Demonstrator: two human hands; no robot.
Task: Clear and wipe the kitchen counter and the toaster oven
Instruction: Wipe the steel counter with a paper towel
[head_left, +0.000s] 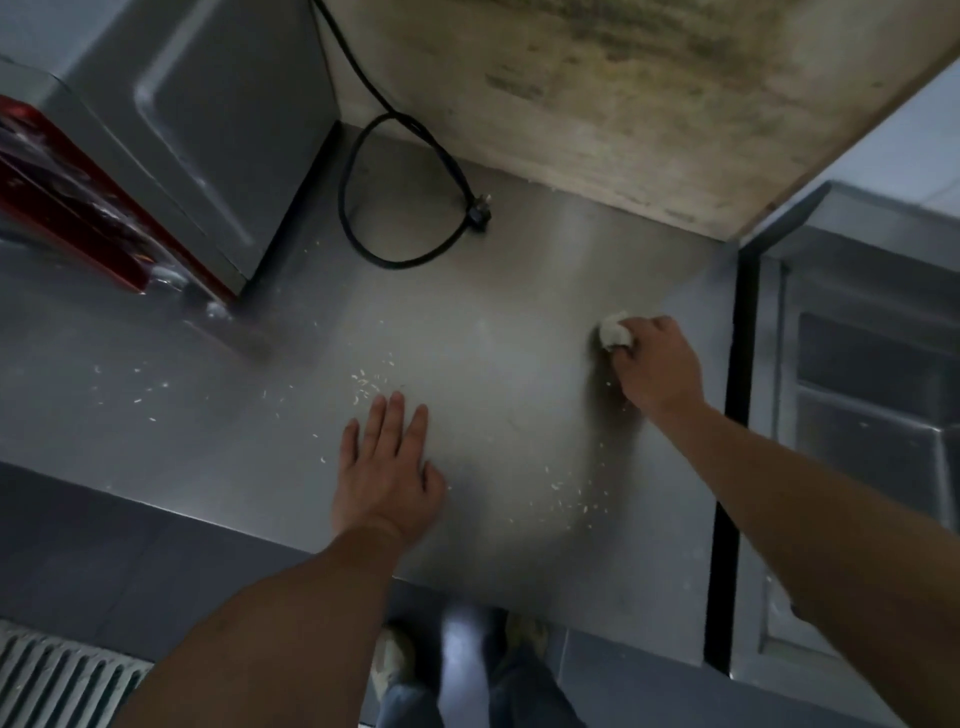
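Observation:
A steel kitchen counter (493, 312) fills the middle of the head view, strewn with several white rice-like grains (363, 387). My left hand (387, 467) lies flat on the counter near the front edge, fingers straight. My right hand (657, 364) grips a crumpled white cloth (613, 332) and presses it on the counter near the right edge. The grey and red toaster oven (171, 156) stands at the back left.
A black power cord with its plug (467, 208) loops on the counter beside the oven. A stained wall (623, 93) rises behind. A steel sink unit (857, 389) lies to the right, across a dark gap. My feet (395, 660) show below the counter edge.

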